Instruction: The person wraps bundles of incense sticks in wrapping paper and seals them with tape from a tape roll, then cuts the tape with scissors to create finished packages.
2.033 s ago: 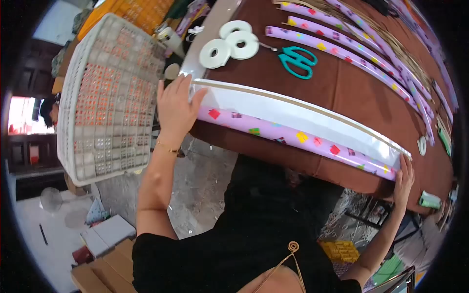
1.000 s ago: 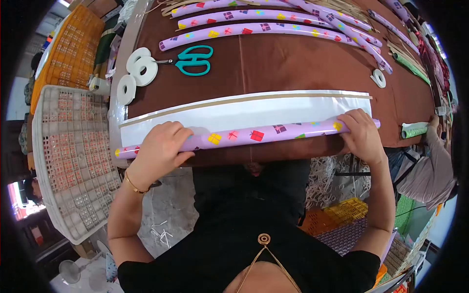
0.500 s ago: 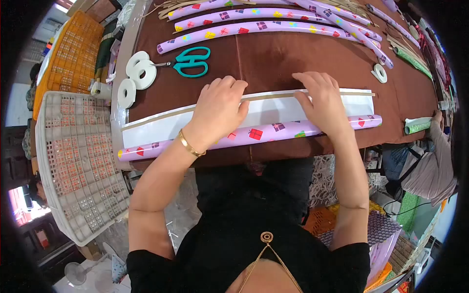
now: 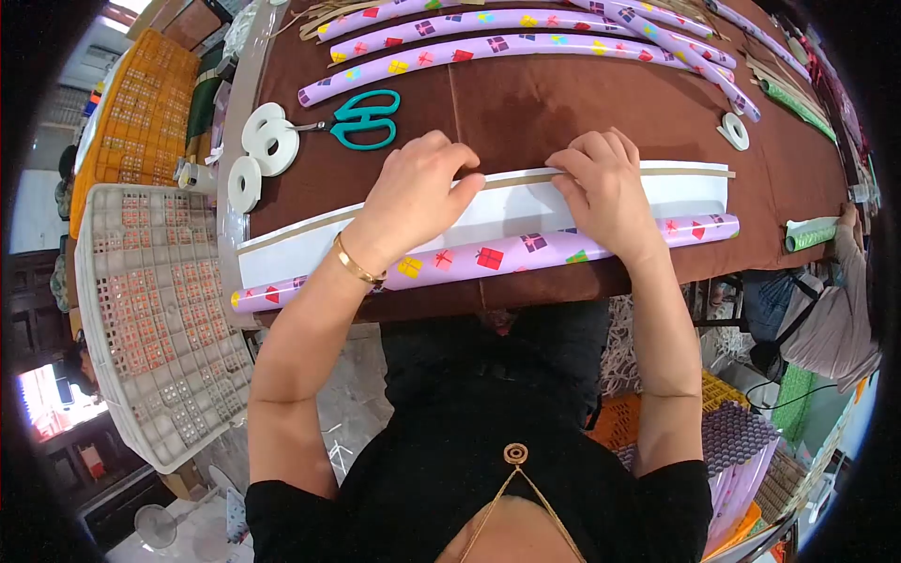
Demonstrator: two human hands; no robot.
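A roll of lilac wrapping paper (image 4: 469, 263) printed with colourful gifts lies across the table's near side. Its white inner face (image 4: 511, 208) is partly unrolled, with a narrow brown strip (image 4: 324, 223) along the far edge. My left hand (image 4: 422, 192) is at that edge left of centre, fingers curled over it and thumb on the near side. To its right, my right hand (image 4: 603, 195) bends its fingers and thumb onto the same edge. Both hands appear to grip the paper edge; the exact fingertip contact is partly hidden.
Teal-handled scissors (image 4: 364, 120) and several white tape rolls (image 4: 246, 183) lie at the left; another tape roll (image 4: 734, 131) is at the right. Finished lilac rolls (image 4: 469, 52) line the back. Stacked plastic crates (image 4: 155, 328) stand left. Another person's sleeve (image 4: 831, 319) shows at right.
My right hand's fingers have come down and curled onto the strip edge. My left hand has shifted slightly, and the paper's far edge is a little farther from me.
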